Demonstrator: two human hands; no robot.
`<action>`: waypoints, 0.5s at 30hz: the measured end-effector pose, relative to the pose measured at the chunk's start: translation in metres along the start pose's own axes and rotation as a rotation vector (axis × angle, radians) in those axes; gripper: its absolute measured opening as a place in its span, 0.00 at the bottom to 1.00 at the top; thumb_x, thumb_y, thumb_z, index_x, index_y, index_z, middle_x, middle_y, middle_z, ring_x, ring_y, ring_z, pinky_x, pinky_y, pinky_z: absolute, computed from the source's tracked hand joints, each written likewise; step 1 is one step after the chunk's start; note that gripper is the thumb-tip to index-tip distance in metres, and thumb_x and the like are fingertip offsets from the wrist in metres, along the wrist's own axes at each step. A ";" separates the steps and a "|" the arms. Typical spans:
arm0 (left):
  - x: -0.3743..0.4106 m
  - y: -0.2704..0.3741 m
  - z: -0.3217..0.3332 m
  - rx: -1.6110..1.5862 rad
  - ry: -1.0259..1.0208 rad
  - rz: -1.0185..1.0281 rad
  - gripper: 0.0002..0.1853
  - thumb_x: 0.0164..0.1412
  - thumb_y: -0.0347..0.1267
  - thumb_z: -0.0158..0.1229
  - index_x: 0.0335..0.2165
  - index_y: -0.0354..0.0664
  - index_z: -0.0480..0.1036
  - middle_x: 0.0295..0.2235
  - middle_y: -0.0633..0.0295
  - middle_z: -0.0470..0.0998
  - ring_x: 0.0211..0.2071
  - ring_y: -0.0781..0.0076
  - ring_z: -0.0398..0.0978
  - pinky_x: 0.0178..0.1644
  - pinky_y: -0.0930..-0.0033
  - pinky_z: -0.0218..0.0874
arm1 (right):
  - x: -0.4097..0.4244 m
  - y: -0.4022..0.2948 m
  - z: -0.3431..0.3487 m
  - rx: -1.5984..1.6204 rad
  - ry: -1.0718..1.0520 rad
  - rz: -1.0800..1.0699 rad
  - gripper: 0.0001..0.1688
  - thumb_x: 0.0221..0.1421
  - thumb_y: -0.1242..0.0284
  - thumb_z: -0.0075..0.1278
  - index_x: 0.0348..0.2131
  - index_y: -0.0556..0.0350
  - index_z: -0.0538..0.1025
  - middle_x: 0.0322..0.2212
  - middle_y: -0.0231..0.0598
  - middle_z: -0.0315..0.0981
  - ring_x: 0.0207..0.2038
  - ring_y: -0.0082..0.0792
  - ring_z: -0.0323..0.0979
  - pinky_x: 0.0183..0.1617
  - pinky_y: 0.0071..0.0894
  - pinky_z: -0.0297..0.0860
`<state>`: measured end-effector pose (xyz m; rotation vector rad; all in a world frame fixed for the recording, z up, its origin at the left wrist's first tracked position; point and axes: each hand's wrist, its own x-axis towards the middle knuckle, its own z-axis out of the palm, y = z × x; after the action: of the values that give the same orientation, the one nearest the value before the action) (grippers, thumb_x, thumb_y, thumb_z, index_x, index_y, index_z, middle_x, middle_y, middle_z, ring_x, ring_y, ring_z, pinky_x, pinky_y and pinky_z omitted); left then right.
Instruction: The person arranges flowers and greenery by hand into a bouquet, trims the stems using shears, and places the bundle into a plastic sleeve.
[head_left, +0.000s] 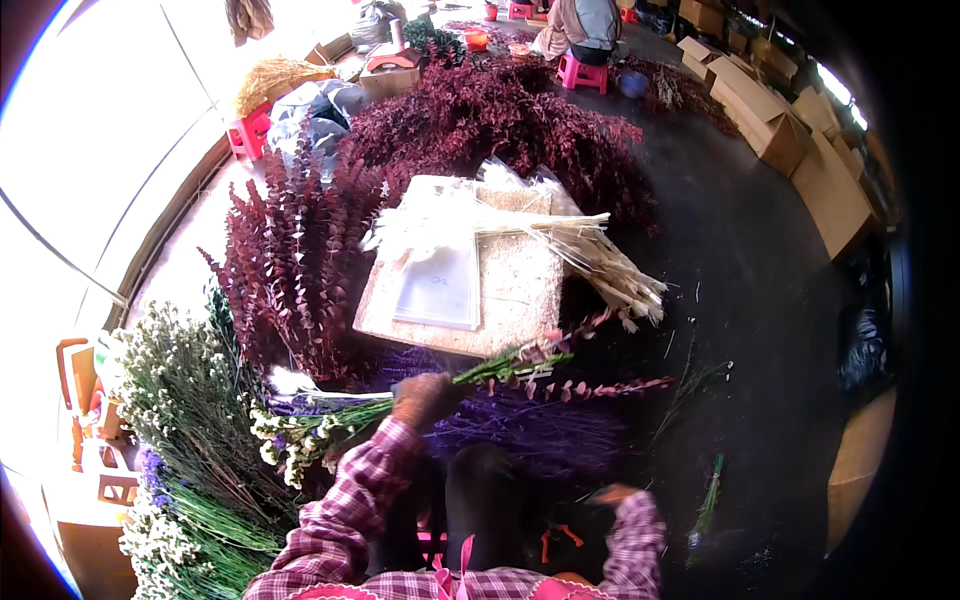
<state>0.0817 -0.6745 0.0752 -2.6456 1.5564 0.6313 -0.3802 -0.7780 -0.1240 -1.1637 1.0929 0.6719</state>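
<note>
My left hand (424, 399) is closed around a mixed bunch of dried flowers (319, 431), its cream blossoms to the left and green stems (510, 365) to the right, near reddish eucalyptus sprigs. Low at the right, my right hand (613, 493) is blurred; its fingers cannot be made out well. Orange-handled pruning shears or scissors (559, 540) lie on the floor left of it. Beyond my left hand stands a board-topped surface (521, 300) bearing clear plastic sleeves (439, 289), white plumes and a bundle of pale dried stems (615, 274). Purple dried flowers (532, 435) lie below it.
Dark red foliage (487, 112) is heaped beyond the board, with red eucalyptus (292, 262) to its left. White-flowered bunches (172, 382) lie at the left. Cardboard boxes (765, 120) line the right. A person (592, 30) sits on a pink stool (583, 73) at the back.
</note>
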 end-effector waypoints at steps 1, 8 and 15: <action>0.010 -0.006 0.024 -0.025 -0.017 -0.006 0.27 0.50 0.56 0.45 0.24 0.45 0.76 0.21 0.52 0.75 0.25 0.56 0.75 0.27 0.57 0.65 | -0.058 -0.055 -0.016 0.032 -0.086 -0.116 0.19 0.49 0.70 0.50 0.41 0.60 0.71 0.37 0.42 0.72 0.43 0.33 0.68 0.49 0.30 0.62; 0.036 0.000 0.099 -0.033 -0.133 0.244 0.15 0.47 0.44 0.51 0.24 0.45 0.76 0.22 0.51 0.76 0.26 0.56 0.76 0.26 0.56 0.66 | -0.181 -0.348 -0.057 -0.435 0.486 -0.906 0.40 0.40 0.73 0.57 0.52 0.61 0.58 0.47 0.43 0.61 0.51 0.33 0.59 0.55 0.32 0.56; 0.043 0.049 0.094 -0.084 -0.145 0.437 0.09 0.47 0.36 0.51 0.26 0.47 0.75 0.23 0.59 0.76 0.25 0.59 0.76 0.23 0.58 0.65 | 0.053 -0.496 -0.200 -1.483 1.365 -0.689 0.26 0.45 0.69 0.45 0.47 0.48 0.64 0.43 0.40 0.62 0.48 0.39 0.58 0.51 0.39 0.54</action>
<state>0.0271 -0.7155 -0.0163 -2.2542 2.1180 0.8967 0.0090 -1.1224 0.0121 -3.3720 0.9686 -0.1225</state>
